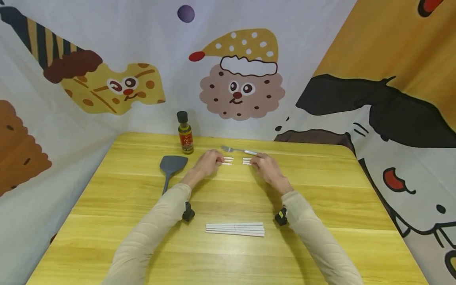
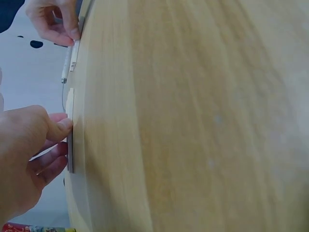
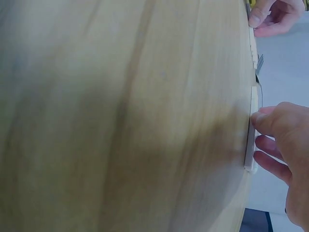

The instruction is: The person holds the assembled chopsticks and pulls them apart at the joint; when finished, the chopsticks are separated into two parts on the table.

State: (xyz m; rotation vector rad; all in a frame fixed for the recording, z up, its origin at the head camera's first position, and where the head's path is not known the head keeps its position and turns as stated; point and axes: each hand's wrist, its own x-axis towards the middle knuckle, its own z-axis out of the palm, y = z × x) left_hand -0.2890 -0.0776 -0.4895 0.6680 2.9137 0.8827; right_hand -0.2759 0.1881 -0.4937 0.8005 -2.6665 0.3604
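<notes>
At the back of the table, my left hand (image 1: 210, 163) pinches a few short white sticks (image 1: 228, 160) between thumb and fingers, their tips pointing right. Opposite it, my right hand (image 1: 268, 169) pinches a similar set of white sticks (image 1: 246, 161), tips facing left across a small gap. In the left wrist view the left hand's thumb lies along the edge of its sticks (image 2: 71, 104), which lie low at the tabletop. The right wrist view shows the right hand (image 3: 289, 140) with its thumb on its own sticks (image 3: 252, 104). Just behind both hands lies a fork (image 1: 239, 150) with a white handle.
A row of several long white sticks (image 1: 235, 229) lies near the front of the wooden table (image 1: 142, 229). To the left are a grey spatula (image 1: 172, 164) and a dark-capped sauce bottle (image 1: 186, 136). A printed cloth (image 1: 160, 35) hangs behind the table.
</notes>
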